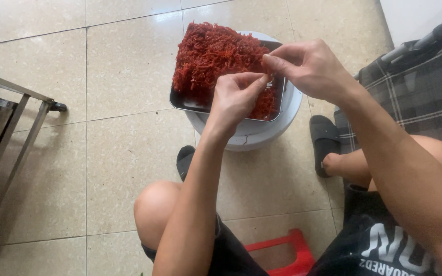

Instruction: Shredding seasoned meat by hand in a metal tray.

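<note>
One rectangular metal tray [180, 99], one heap of red shredded strands [211, 53], one round white upturned bucket [262, 135], two black slippers [325, 137], one red plastic stool [287, 253], two bare hands [234, 97].

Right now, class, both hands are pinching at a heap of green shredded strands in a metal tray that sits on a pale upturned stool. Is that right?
Not quite: the shredded strands are red, not green. The head view shows it. The rest stands: the left hand and right hand pinch at the heap, in a metal tray sitting on a pale upturned stool.
</note>
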